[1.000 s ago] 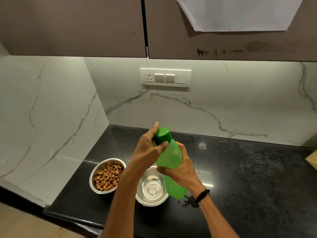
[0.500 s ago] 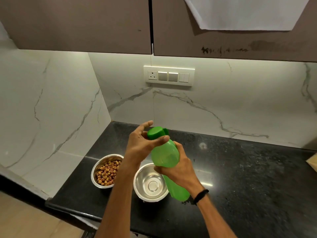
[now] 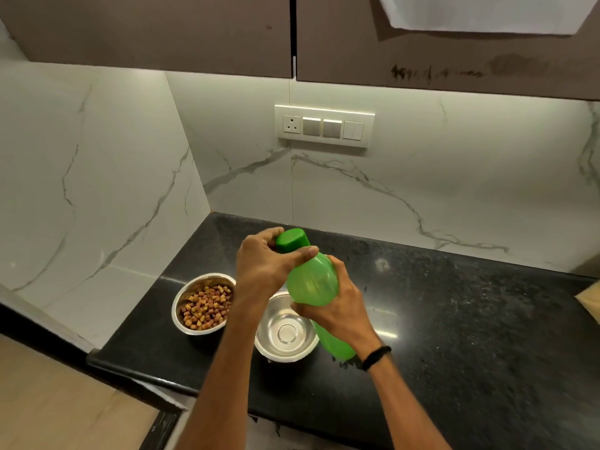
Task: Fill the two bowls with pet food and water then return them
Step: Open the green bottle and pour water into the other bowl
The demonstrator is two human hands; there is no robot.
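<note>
A green plastic bottle (image 3: 311,284) is held tilted above the counter, its dark green cap (image 3: 292,241) pointing up and left. My right hand (image 3: 337,306) grips the bottle's body. My left hand (image 3: 266,264) is wrapped around the cap. Below the bottle sits a steel bowl (image 3: 285,336) with nothing in it. To its left stands a second steel bowl (image 3: 203,303) holding brown pet food pieces. Both bowls rest on the black counter (image 3: 454,336).
White marble walls meet in a corner behind the bowls. A switch panel (image 3: 324,126) is on the back wall, under brown cupboards (image 3: 162,27). The counter's front edge runs just below the bowls. A pale wooden object (image 3: 589,300) shows at the right edge.
My left hand has closed its fingers round the cap after being partly spread. The bottle stays tilted over the bowl without food, and the view has shifted slightly.
</note>
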